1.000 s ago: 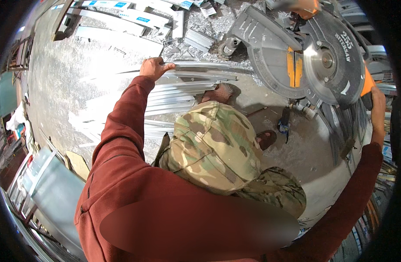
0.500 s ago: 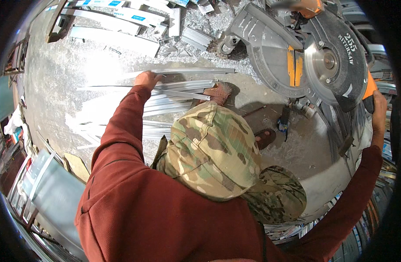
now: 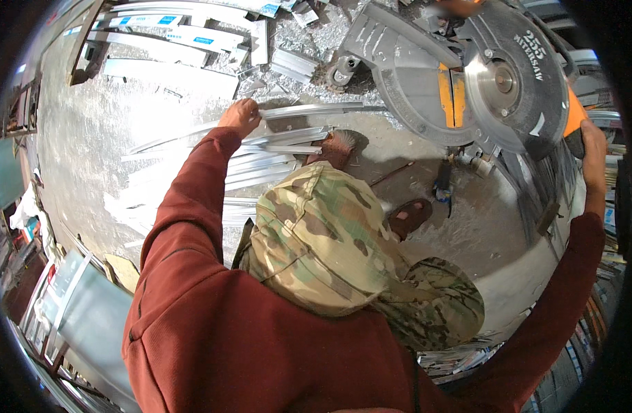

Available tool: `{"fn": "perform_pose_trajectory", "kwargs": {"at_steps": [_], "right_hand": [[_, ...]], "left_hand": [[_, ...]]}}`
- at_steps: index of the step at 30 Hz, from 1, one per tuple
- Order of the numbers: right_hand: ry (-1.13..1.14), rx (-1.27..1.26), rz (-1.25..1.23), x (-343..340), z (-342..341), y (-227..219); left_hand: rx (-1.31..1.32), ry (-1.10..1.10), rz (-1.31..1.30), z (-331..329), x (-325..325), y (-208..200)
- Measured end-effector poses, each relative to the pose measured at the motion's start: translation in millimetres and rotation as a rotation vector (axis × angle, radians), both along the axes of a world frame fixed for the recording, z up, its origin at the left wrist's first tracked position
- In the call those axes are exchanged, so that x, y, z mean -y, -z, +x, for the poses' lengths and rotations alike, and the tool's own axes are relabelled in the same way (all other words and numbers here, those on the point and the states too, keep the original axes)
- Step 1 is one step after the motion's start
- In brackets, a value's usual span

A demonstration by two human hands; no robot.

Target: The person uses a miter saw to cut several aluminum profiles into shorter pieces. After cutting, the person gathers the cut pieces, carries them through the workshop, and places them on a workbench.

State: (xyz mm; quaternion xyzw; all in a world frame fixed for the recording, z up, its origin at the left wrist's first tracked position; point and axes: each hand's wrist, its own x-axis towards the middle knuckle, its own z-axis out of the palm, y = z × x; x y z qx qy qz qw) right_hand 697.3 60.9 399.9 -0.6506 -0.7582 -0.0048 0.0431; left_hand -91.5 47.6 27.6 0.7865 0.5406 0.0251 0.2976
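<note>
My left hand is closed around a long, thin silver metal strip. The strip's right end reaches the near left edge of the miter saw's grey round base. Below that hand, several similar metal strips lie fanned out on the floor. At the right, my right hand is wrapped around the orange and black handle of the miter saw. The saw's dark guard and round blade sit to the right of the orange slot plates.
Metal offcuts and shiny shavings litter the floor at the back. My bent legs in camouflage trousers and my sandalled foot are in the middle. A blue-and-black tool lies near the saw. Sheet panels stand at left.
My left hand has moved right with the metal strip, bringing its end up to the saw base. My right hand stays on the saw handle. The whole view has shifted slightly.
</note>
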Motion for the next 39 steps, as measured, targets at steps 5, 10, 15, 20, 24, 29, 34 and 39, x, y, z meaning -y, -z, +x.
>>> {"fn": "perform_pose_trajectory", "kwargs": {"at_steps": [5, 10, 15, 20, 24, 29, 34, 39], "right_hand": [[0.157, -0.162, 0.017, 3.1, -37.0, 0.5], [0.162, -0.172, -0.111, -2.9, -116.3, -27.2], [0.099, -0.316, -0.175, -0.1, -134.4, -33.9], [0.128, -0.242, -0.156, -4.4, -132.1, -27.5], [0.137, -0.207, -0.035, 1.0, -157.2, -30.8], [0.107, -0.017, 0.001, 13.2, -130.7, -19.9], [0.138, -0.069, 0.066, 26.0, -145.7, -16.5], [0.122, -0.097, 0.006, 36.6, -152.7, -8.5]], "left_hand": [[-0.058, -0.043, -0.131, 7.4, 0.4, -47.8], [0.072, 0.049, 0.055, 44.2, -25.0, -80.6], [0.022, 0.175, 0.236, 121.1, -106.6, -105.9], [-0.031, 0.11, 0.187, 201.0, -187.9, -104.2], [-0.044, 0.101, 0.185, 242.9, -216.0, -99.7], [-0.058, 0.194, 0.101, 254.6, -226.9, -109.3], [-0.108, 0.179, 0.105, 259.7, -224.3, -114.6], [-0.13, 0.149, 0.054, 251.2, -236.0, -94.4]]}}
